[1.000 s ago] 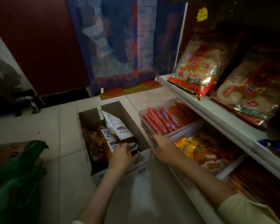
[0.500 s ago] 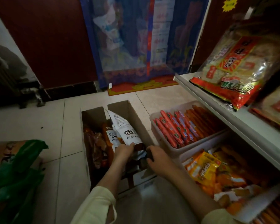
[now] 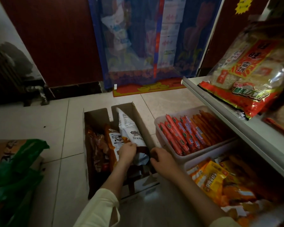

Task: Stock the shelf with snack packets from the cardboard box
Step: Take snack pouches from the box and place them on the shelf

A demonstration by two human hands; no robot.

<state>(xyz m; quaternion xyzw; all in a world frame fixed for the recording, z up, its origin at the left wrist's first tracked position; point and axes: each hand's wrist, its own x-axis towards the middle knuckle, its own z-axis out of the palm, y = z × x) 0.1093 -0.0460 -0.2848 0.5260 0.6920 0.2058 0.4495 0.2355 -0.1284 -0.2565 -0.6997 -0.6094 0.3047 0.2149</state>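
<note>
An open cardboard box (image 3: pixel 97 113) stands on the tiled floor with snack packets upright inside. My left hand (image 3: pixel 127 153) is shut on the lower end of a white packet with dark print (image 3: pixel 129 128), which leans against the box's right wall. An orange-and-white packet (image 3: pixel 114 141) stands just left of it. My right hand (image 3: pixel 162 161) rests at the box's right wall, fingers curled over its edge; whether it holds anything is hidden. The white shelf (image 3: pixel 220 112) runs along the right.
Under the shelf, a clear bin of red sausage sticks (image 3: pixel 184 133) sits beside a bin of yellow-orange packets (image 3: pixel 211 177). A large rice cracker bag (image 3: pixel 246 74) lies on the shelf. A green plastic bag (image 3: pixel 15 171) lies at left. A curtain (image 3: pixel 146 38) hangs behind.
My right hand has moved from the sausage bin's edge to the box's right wall. My left hand has kept hold of the white packet. The view has shifted right and nearer.
</note>
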